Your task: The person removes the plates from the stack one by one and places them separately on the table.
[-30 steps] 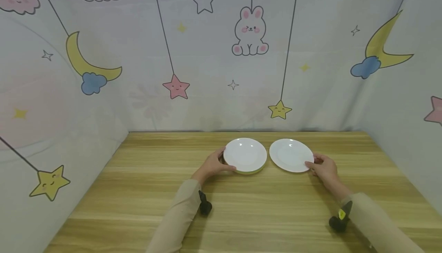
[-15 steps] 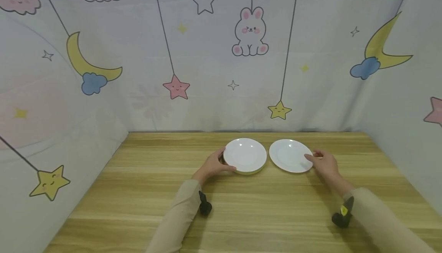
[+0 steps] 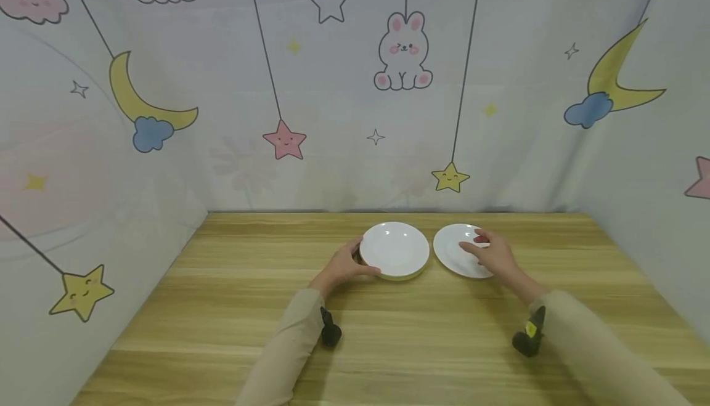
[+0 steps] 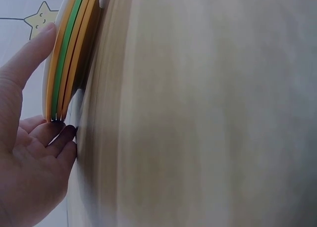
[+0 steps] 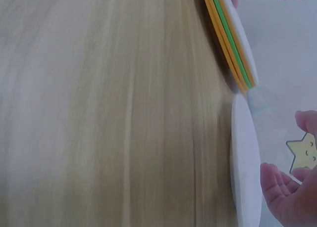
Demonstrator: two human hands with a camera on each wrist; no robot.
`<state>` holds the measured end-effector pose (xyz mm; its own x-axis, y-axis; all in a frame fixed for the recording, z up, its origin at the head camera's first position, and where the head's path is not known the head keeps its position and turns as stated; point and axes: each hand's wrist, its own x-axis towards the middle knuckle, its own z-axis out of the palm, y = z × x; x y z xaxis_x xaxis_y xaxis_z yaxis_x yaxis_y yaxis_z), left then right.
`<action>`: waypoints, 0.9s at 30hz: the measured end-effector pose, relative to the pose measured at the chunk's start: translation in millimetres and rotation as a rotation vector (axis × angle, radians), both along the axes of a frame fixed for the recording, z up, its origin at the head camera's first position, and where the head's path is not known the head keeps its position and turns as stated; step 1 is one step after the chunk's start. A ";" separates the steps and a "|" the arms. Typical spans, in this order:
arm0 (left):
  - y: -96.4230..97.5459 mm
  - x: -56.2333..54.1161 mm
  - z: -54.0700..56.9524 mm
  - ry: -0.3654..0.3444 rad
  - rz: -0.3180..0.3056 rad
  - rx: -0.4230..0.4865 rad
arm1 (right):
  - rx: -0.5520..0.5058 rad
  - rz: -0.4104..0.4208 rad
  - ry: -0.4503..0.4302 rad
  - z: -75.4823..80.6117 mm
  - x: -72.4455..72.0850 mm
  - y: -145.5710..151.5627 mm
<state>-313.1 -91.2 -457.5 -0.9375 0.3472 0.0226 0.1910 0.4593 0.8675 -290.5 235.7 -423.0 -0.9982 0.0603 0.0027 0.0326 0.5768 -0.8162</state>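
A stack of plates stands toward the back of the table, white on top, with orange and green edges layered beneath in the left wrist view. My left hand grips it from the left, thumb at the front rim and fingers around the far side. Just to the right of the stack lies a single white plate. Over the right part of that plate hovers my right hand, thumb and fingers apart and nothing between them. The right wrist view has its fingertips a short way above the plate's face.
The wood-grain table runs to a pale cloth backdrop printed with stars, moons and rabbits. More printed cloth hangs at both sides. A small dark camera is worn at the left wrist, another at the right.
My right hand has let go of the single plate's right rim and moved left over it. The left hand keeps its grip on the stack; both the stack and single plate stay in place.
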 end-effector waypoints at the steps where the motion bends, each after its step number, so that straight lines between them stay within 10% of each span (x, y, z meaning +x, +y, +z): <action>1: 0.0 -0.3 -0.2 0.003 -0.001 -0.002 | -0.005 0.004 -0.003 -0.2 -1.3 -3.1; 27: -0.3 -0.2 0.7 0.003 0.015 -0.022 | 0.077 0.160 -0.032 -9.7 -12.3 -73.6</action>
<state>-313.3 -91.5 -456.8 -0.9426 0.3335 0.0182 0.1867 0.4808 0.8567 -302.8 162.1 -432.7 -0.9946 -0.0989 -0.0310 -0.0394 0.6372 -0.7697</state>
